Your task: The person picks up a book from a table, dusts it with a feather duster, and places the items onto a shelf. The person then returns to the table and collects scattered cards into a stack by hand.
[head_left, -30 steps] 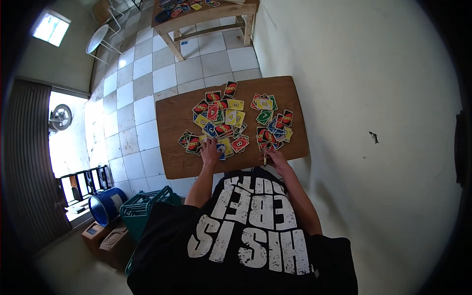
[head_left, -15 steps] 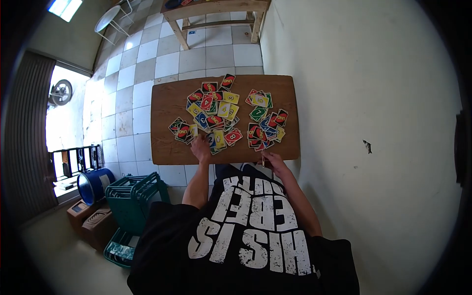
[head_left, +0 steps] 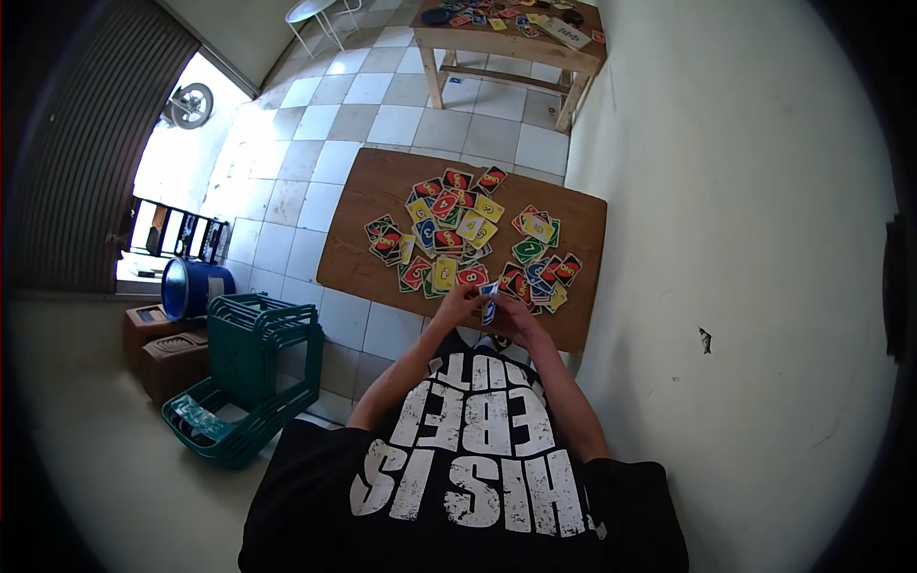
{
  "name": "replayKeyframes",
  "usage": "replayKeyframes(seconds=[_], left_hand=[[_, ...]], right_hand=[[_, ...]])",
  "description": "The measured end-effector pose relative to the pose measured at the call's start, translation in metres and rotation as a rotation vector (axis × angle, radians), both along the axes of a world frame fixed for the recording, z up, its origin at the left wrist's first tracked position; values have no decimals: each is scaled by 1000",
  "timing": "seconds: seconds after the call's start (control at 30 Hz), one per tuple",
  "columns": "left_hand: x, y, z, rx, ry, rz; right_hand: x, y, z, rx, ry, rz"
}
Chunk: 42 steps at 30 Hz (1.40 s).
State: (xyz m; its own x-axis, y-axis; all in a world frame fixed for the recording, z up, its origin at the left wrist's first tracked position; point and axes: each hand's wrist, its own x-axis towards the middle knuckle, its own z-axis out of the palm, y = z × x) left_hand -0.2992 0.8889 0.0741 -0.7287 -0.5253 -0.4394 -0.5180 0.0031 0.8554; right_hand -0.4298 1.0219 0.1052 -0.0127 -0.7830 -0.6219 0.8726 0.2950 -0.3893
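Observation:
Both my hands meet just over the near edge of the brown wooden table [head_left: 334, 253]. My left hand [head_left: 460, 306] is closed with its fingertips at a blue Uno card [head_left: 489, 311]. From the other side my right hand [head_left: 519, 321] is closed round Uno cards, with the blue one facing up; how many lie under it is hidden. Beyond my left hand spreads a large loose heap of Uno cards [head_left: 447, 241], some face up and some face down. A smaller card pile [head_left: 521, 280] lies just past my right hand, and another small group [head_left: 538, 227] sits farther back.
A pale wall [head_left: 726, 239] runs along the right. Green stacked chairs [head_left: 258, 358], a blue drum [head_left: 191, 288] and brown boxes [head_left: 172, 358] stand at the left. A second wooden table [head_left: 506, 40] bearing scattered cards and other items stands ahead on the tiled floor.
My left hand has moved right from the big heap to my right hand. The blue 2 card has left the heap, and a blue card now shows between my hands. The camera view has turned.

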Motion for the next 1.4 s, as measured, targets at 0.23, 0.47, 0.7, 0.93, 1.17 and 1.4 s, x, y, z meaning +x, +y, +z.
replayKeyframes(seconds=[0.23, 0.47, 0.7, 0.93, 1.17, 1.4], left_hand=[[16, -5, 23, -234, 246, -77], [20, -29, 36, -456, 191, -380], [17, -69, 56, -250, 183, -444], [28, -95, 32, -235, 205, -548], [31, -114, 1, -229, 211, -669], [22, -138, -35, -571, -458, -576]], right_hand=[[1, -9, -16, -7, -39, -26], [6, -29, 16, -69, -163, 63], [16, -51, 6, 21, -9, -87], [49, -64, -23, 78, 41, -202], [55, -74, -16, 145, 104, -243], [66, -52, -41, 289, 168, -366]])
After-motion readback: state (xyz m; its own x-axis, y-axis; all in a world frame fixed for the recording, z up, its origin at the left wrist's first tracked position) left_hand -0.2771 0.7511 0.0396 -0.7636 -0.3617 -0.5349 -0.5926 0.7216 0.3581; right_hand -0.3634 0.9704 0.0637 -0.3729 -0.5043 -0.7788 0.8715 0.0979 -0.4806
